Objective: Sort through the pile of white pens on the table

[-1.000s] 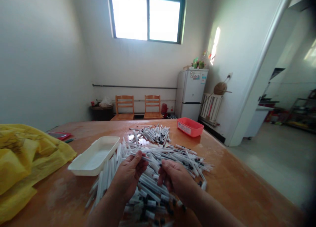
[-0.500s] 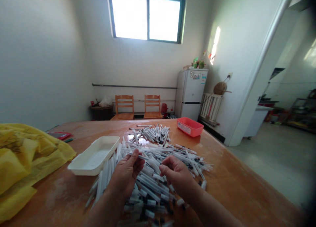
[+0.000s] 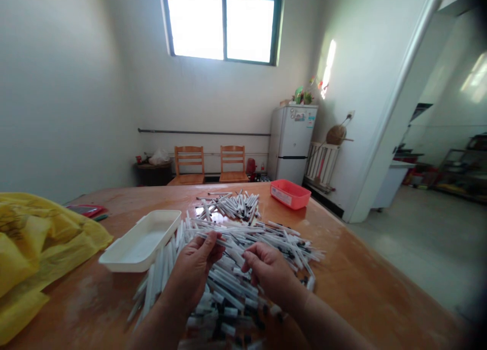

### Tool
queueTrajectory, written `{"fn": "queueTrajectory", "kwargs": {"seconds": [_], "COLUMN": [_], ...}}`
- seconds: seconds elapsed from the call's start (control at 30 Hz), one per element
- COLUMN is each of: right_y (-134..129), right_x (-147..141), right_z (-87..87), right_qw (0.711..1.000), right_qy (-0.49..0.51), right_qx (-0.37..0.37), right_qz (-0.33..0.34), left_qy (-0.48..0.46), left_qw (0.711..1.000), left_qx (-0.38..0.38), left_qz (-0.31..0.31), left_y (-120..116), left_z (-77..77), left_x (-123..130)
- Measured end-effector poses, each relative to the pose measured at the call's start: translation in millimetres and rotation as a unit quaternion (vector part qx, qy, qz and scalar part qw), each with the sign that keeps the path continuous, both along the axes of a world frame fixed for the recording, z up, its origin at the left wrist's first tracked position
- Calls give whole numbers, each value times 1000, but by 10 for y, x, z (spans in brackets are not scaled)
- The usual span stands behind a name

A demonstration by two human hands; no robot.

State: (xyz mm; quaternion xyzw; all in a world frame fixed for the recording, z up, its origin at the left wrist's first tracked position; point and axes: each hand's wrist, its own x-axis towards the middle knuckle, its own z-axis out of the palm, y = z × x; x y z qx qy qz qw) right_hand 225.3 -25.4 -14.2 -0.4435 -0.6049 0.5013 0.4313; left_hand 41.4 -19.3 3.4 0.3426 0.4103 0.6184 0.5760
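- The left grip (image 3: 192,271) was curled inward at the near side of the pens, thumb and fingers raised. It looked clenched on a few white pen barrels (image 3: 213,232) that ran across it, but how many it held could not be told.
- The right grip (image 3: 268,274) sat just right of the left one, its fingertips (image 3: 245,263) bent down at the surface of the pens. Whether it held anything could not be told.
- The loose heap of black-tipped pens (image 3: 232,284) lay under and ahead of both grips, touching both hands. Neither hand was clearly nearer to it.
- Its long axes were mixed: barrels ahead of the grips lay mostly crosswise, running toward the right, while those left of the left grip pointed more toward the person.
- A smaller pile of pens (image 3: 228,207) lay farther ahead of the grips, just beyond the heap.
- A white plastic tray (image 3: 140,229) stood just left of the left grip, with a yellow plastic bag (image 3: 34,233) farther left.
- A coral-red plastic crate (image 3: 289,194) sat well ahead and right of the right grip, near the far edge of the wooden tabletop (image 3: 361,284).
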Motion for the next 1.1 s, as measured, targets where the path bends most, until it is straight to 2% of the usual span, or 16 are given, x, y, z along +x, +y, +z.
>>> {"fn": "queueTrajectory", "kwargs": {"seconds": [0.13, 0.3, 0.37, 0.47, 0.53, 0.63, 0.7, 0.77, 0.83, 0.93, 1.03, 1.1], "right_y": [58, 215, 259, 288, 295, 318, 347, 379, 406, 448, 576, 753], "right_x": [108, 292, 333, 364, 381, 416, 444, 469, 486, 495, 486, 475], "right_z": [32, -48, -90, -110, -91, -52, -45, -56, -64, -11, 118, 190], "right_qw": [999, 989, 984, 976, 970, 961, 955, 951, 951, 952, 951, 948], "right_qy": [-8, -47, -72, -128, -151, -165, -164, -149, -125, -99, -133, -170], "right_qx": [4, 60, 67, 78, 85, 105, 119, 126, 123, 113, 109, 105], "right_qz": [-39, -123, -147, -155, -168, -198, -216, -238, -256, -267, -259, -248], "left_qy": [-15, -21, 21, 171, 317, 518, 600, 644, 666, 676, 676, 677], "left_qw": [999, 983, 973, 945, 907, 815, 765, 735, 720, 712, 710, 710], "left_qx": [9, 30, 36, 52, 96, 179, 196, 189, 183, 184, 191, 189], "left_qz": [44, 177, 226, 274, 262, 186, 130, 91, 71, 58, 47, 31], "left_y": [29, 131, 163, 178, 166, 136, 118, 106, 101, 96, 76, 49], "left_z": [72, 130, 119, 78, 48, -5, -54, -106, -148, -167, -142, -115], "left_x": [-119, -411, -487, -517, -493, -419, -358, -305, -270, -252, -234, -209]}}
